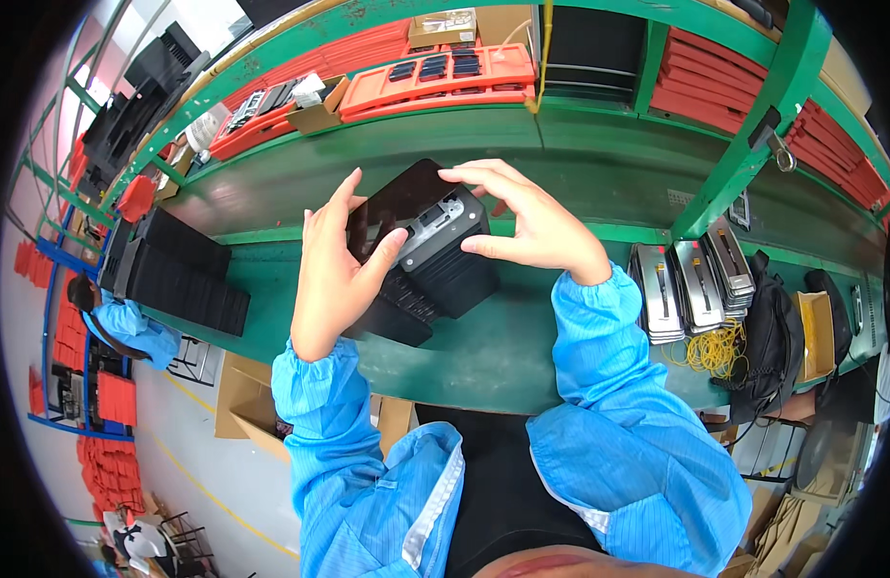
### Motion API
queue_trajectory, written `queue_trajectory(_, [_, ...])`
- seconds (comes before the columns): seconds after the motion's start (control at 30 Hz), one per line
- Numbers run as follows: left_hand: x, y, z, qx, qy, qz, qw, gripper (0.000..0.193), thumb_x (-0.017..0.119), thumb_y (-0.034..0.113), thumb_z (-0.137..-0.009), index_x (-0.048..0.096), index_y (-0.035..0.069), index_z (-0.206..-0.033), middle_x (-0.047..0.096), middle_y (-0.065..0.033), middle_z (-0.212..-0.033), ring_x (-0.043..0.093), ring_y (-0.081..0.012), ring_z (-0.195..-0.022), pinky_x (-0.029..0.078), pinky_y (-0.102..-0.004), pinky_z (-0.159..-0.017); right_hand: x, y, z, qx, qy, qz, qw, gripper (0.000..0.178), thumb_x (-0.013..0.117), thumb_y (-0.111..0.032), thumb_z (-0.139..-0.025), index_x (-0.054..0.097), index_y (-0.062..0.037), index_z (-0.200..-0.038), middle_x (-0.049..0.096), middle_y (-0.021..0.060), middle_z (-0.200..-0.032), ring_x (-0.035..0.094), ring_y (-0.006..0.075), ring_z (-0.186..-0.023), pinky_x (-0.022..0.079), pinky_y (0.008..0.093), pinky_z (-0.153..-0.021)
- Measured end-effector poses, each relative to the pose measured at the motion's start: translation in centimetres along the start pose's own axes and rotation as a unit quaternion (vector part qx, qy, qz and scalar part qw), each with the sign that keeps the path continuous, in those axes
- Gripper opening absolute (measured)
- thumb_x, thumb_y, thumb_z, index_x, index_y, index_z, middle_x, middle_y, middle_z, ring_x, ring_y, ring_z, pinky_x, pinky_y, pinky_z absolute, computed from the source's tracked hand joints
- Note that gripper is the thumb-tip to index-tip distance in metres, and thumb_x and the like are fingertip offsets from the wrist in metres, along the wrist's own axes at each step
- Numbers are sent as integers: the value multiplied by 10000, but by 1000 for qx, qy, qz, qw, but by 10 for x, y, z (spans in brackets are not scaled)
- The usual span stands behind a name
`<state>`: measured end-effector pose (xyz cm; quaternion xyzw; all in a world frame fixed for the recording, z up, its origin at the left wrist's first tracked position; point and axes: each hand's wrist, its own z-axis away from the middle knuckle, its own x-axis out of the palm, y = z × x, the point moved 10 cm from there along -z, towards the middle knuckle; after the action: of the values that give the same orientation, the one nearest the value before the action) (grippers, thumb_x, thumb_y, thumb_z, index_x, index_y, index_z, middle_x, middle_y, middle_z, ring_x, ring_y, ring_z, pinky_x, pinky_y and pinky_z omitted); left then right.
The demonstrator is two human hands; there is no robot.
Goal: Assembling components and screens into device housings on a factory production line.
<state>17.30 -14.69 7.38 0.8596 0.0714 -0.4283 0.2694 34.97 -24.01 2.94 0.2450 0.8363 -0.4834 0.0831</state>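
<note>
Both hands curved wide round a black panel, center of frame, thumbs well apart from fingers. Left hand (pixel 334 265): thumb tip at the panel's near edge, fingers up along its left side. Right hand (pixel 531 217): fingertips on the panel's upper right corner, thumb lower, by the dark stack's side (contact there unclear). Can't tell how firmly either hand grips. The black panel (pixel 397 207) sits tilted in view, glossy on top, with a silver-gray fitting along its right end, directly above a stack of black units (pixel 454 279).

Largest thing: green workbench (pixel 493 361), running across the middle of the frame. Left of frame, a long row of black casings (pixel 180 284) packed side by side; past it, a co-worker in a blue top (pixel 141 328). Top center, a red tray (pixel 387 98) on the shelf. Right of frame, a black bag (pixel 765 337) on the bench. Lower left, an open cardboard box (pixel 235 400), below bench level. Just left of the bag, flat silver units (pixel 693 289) in piles, and below them a tangle of yellow cord (pixel 712 351). Smallest: dark flat pieces (pixel 432 67) on the tray (too small to identify), plus a metal ring (pixel 785 159) hanging at the upper right post.
</note>
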Motion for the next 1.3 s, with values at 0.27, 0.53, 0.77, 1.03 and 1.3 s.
queue_trajectory(0.27, [-7, -4, 9, -39, 5, 62, 997, 777, 814, 227, -861, 456, 23, -1519, 661, -166, -1167, 602, -329, -1076, 319, -524, -1168, 3, 4, -2, -13, -15, 16, 1000, 698, 846, -262, -827, 563, -185, -1460, 547, 76, -1420, 589, 272, -1169, 537, 405, -955])
queue_trajectory(0.53, [0, 7, 3, 12, -8, -11, 1000, 794, 817, 148, -847, 439, 53, -1538, 669, -135, -1207, 645, -266, -1114, 305, -462, -1202, 5, 7, 2, -13, -27, 52, 998, 580, 834, -275, -846, 639, -176, -1383, 534, 122, -1439, 571, 297, -1272, 529, 406, -971])
queue_trajectory(0.77, [-4, 4, 7, -8, 6, 47, 999, 859, 876, 189, -778, 463, 50, -1518, 675, -137, -1158, 629, -325, -1086, 244, -584, -1222, 7, 10, 2, 36, -43, 27, 998, 520, 830, -264, -854, 680, -192, -1348, 519, 146, -1457, 556, 309, -1300, 514, 408, -980])
queue_trajectory(1.03, [-2, -6, 9, -49, -19, 77, 996, 855, 870, 190, -785, 461, 76, -1527, 674, -143, -1221, 628, -342, -1159, 236, -603, -1220, 11, 11, 2, 32, -45, 17, 998, 493, 820, -233, -867, 687, -195, -1340, 504, 143, -1474, 548, 314, -1308, 510, 415, -981])
queue_trajectory(1.3, [-37, -25, 27, 12, 17, 6, 1000, 608, 764, 189, -901, 560, 50, -1457, 528, -202, -1495, 563, -372, -1332, 373, -486, -1164, -2, 2, 7, -7, -17, 77, 997, 454, 796, -188, -896, 681, -128, -1331, 542, 154, -1437, 638, 264, -1158, 539, 374, -919])
